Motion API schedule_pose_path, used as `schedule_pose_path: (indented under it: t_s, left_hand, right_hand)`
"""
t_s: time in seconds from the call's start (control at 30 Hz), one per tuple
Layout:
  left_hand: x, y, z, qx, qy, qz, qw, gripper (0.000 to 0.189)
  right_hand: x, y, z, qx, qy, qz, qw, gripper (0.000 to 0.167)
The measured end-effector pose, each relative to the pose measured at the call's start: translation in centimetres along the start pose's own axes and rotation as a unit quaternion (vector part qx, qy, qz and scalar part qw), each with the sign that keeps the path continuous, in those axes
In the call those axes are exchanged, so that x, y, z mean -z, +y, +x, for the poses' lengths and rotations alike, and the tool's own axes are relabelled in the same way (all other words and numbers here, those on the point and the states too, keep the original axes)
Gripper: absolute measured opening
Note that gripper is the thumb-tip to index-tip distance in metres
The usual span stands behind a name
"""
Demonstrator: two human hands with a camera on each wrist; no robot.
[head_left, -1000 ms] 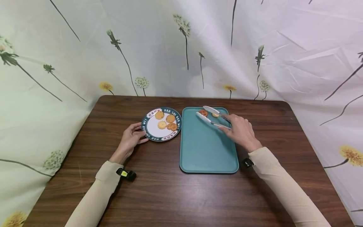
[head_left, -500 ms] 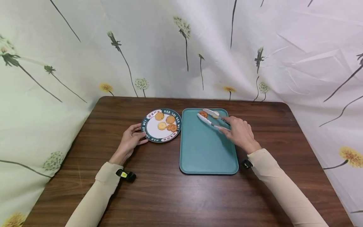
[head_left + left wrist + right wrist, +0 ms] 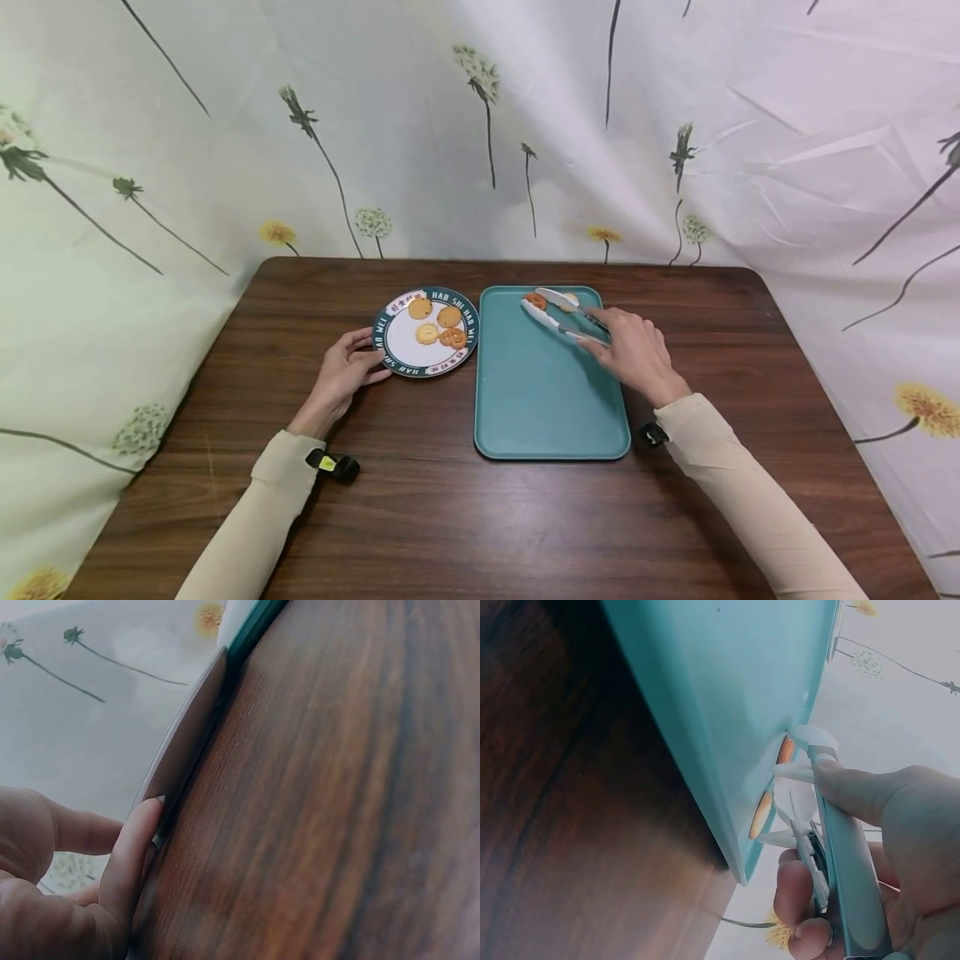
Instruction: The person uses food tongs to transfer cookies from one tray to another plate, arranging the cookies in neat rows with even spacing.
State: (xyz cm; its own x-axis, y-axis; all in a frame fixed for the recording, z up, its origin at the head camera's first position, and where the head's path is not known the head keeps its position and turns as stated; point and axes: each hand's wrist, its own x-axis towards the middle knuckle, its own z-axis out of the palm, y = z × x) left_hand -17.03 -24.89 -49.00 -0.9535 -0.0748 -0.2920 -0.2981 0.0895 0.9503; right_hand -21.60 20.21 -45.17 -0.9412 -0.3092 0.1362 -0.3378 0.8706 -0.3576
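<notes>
The tongs, arms apart, are close to a pretzel biscuit at the far end of the teal tray; the right hand grips their handles. Beside the tray, the left hand pinches a plate of biscuits.

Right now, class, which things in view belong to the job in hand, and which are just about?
Apparently the job:
tongs, in the right hand
plate, gripped by the left hand
three biscuits and pretzel on it
tray
tray's pretzel and tray's biscuit

Just about:
table
flowered cloth
wrist cameras
</notes>
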Motion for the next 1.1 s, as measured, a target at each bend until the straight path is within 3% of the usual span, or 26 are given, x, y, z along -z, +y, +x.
schedule_pose_path:
  t_s: [1.1]
  left_hand:
    - [0.11, -0.14, 0.04, -0.016, -0.009, -0.011, 0.9998, 0.062]
  right_hand:
    - [0.12, -0.41, -0.07, 0.011, 0.01, -0.004, 0.9999, 0.057]
